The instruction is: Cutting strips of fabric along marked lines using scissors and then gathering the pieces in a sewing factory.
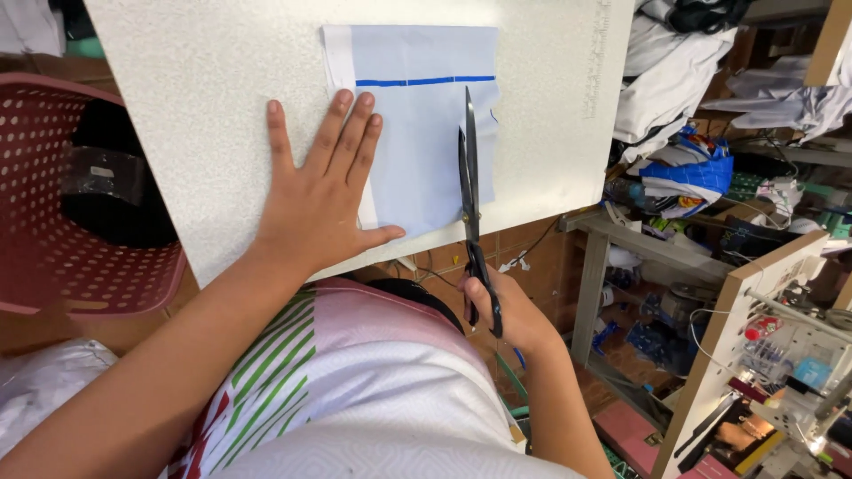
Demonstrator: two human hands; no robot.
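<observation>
Head view looks down on a white speckled board [204,106] with a pale blue fabric piece [417,133] lying flat on it, near the edge closest to the person. Left hand [315,200], fingers spread, presses the fabric's left side. Right hand [506,310] grips black scissors [469,186], blades nearly closed over the fabric's right part.

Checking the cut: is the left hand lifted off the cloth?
No, the left hand lies flat on the light blue cloth.
</observation>
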